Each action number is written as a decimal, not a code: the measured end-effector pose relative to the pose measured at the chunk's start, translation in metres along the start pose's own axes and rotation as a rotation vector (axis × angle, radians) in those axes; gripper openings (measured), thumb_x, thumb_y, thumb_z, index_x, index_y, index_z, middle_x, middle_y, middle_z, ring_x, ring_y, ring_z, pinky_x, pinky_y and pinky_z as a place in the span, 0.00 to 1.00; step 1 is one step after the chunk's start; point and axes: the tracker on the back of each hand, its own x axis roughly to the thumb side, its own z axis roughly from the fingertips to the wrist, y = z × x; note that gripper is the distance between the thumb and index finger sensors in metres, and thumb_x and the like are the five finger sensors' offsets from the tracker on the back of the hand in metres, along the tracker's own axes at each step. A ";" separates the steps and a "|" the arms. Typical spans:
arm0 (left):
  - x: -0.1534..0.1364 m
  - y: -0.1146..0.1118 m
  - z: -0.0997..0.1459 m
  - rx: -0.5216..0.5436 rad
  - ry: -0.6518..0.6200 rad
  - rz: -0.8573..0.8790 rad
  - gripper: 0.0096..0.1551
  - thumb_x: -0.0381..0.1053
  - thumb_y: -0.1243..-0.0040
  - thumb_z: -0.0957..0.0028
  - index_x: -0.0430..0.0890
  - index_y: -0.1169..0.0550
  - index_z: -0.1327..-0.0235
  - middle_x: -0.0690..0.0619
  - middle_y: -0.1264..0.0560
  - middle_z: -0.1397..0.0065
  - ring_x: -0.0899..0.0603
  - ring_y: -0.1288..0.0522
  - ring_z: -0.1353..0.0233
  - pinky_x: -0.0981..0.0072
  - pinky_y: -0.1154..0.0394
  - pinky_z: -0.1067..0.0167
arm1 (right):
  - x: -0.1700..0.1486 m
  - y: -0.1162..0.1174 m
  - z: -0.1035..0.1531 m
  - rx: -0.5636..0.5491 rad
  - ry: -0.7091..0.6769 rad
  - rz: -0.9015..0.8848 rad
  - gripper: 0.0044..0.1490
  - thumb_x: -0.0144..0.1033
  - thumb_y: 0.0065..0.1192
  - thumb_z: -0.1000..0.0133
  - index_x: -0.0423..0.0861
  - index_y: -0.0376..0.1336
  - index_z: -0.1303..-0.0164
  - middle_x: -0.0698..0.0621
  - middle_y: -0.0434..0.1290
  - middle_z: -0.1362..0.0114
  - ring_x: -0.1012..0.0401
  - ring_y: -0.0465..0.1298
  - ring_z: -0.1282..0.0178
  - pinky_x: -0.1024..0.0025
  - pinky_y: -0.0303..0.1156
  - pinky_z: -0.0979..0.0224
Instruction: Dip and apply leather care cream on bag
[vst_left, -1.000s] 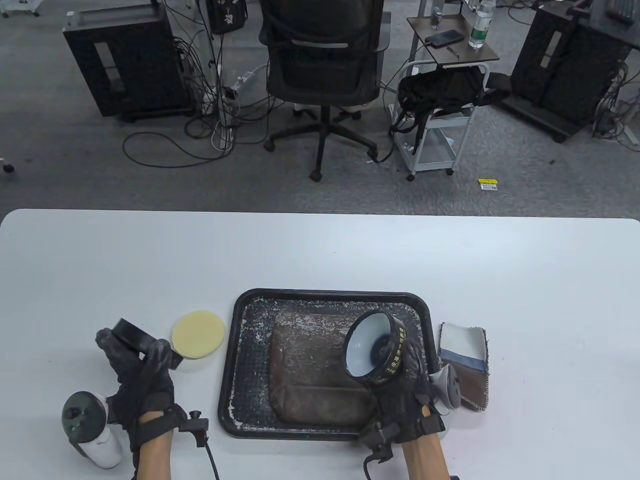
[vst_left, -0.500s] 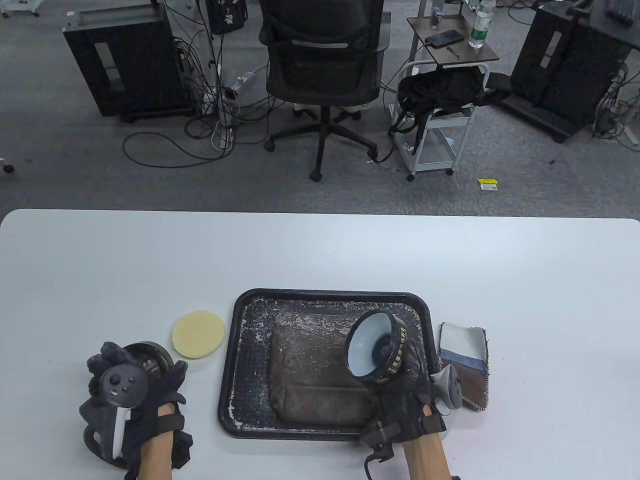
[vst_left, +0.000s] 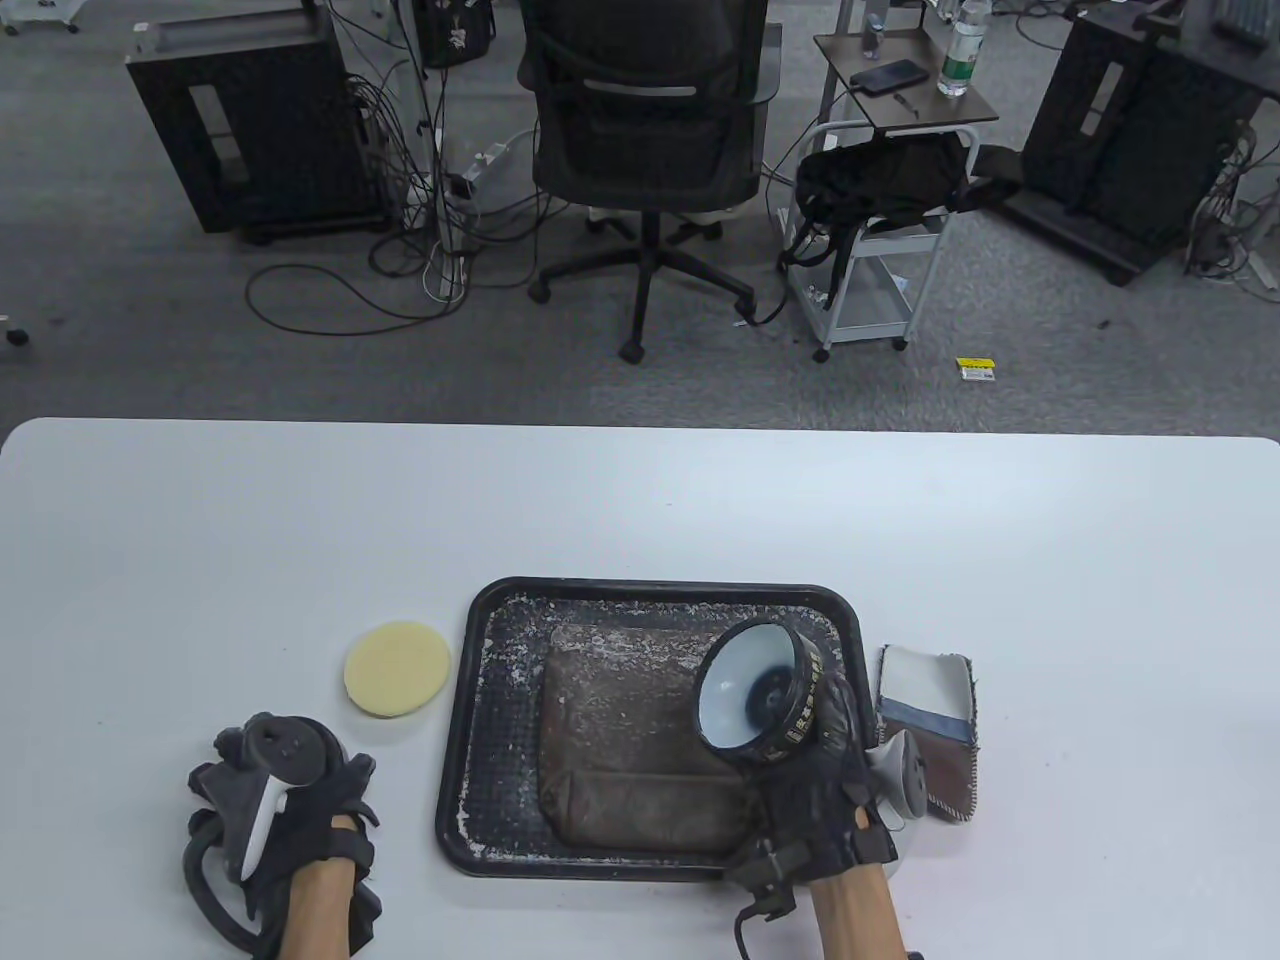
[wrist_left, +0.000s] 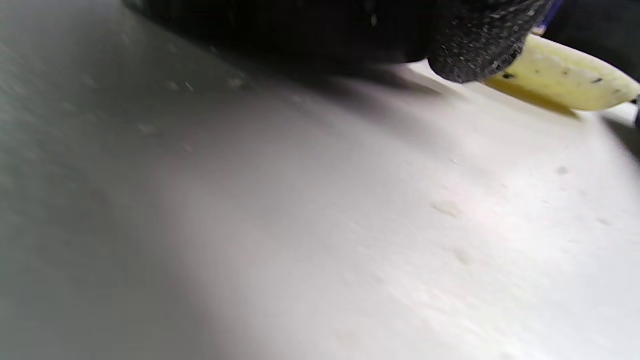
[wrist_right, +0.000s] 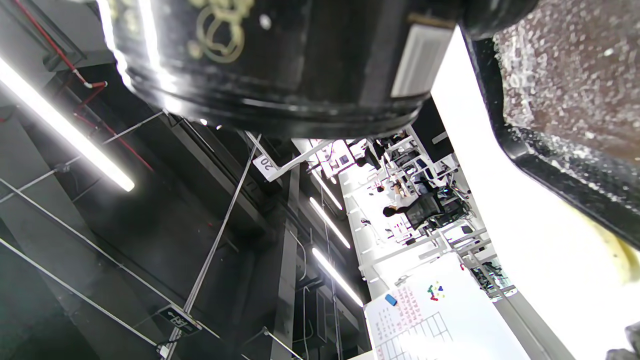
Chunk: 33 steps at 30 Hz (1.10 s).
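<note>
My right hand (vst_left: 815, 785) grips the open black cream jar (vst_left: 755, 695), tilted so its white inside faces left, over the right part of the brown leather bag (vst_left: 620, 740). The bag lies in the black tray (vst_left: 455, 760). In the right wrist view the jar (wrist_right: 280, 60) fills the top, with the bag (wrist_right: 575, 75) and the tray rim (wrist_right: 550, 165) beside it. My left hand (vst_left: 290, 790) lies palm down on the table left of the tray, fingers curled over the black lid, which is mostly hidden. The round yellow sponge (vst_left: 397, 669) lies just beyond it, also visible as the sponge (wrist_left: 565, 80) near a gloved fingertip (wrist_left: 475, 55).
A stack of fabric swatches (vst_left: 930, 725) lies right of the tray, close to my right hand's tracker. The white table (vst_left: 640, 500) stretches bare beyond the tray. An office chair (vst_left: 645, 130) and carts stand on the floor behind.
My left hand turned palm down and lowered the lid from in the air to the table, then slid slightly nearer. The right hand keeps the jar nearly still.
</note>
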 end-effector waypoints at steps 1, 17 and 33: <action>0.000 -0.001 -0.001 0.004 -0.009 0.002 0.58 0.69 0.43 0.38 0.48 0.65 0.20 0.46 0.72 0.17 0.27 0.72 0.18 0.24 0.65 0.28 | 0.000 0.000 0.000 -0.001 0.003 -0.005 0.61 0.72 0.41 0.42 0.39 0.31 0.17 0.28 0.35 0.19 0.24 0.46 0.23 0.28 0.58 0.29; 0.009 -0.002 -0.002 0.048 -0.087 -0.060 0.38 0.54 0.52 0.35 0.57 0.54 0.18 0.56 0.65 0.13 0.41 0.68 0.14 0.33 0.66 0.24 | -0.007 0.001 0.001 -0.027 0.057 -0.097 0.54 0.59 0.38 0.40 0.34 0.30 0.20 0.28 0.43 0.20 0.28 0.57 0.24 0.33 0.65 0.29; 0.063 -0.007 0.015 0.113 -0.347 -0.162 0.46 0.59 0.46 0.36 0.58 0.60 0.18 0.55 0.66 0.14 0.41 0.69 0.13 0.30 0.63 0.22 | 0.004 0.000 0.001 -0.130 0.077 0.166 0.66 0.58 0.63 0.46 0.33 0.30 0.24 0.28 0.49 0.23 0.28 0.66 0.29 0.37 0.72 0.33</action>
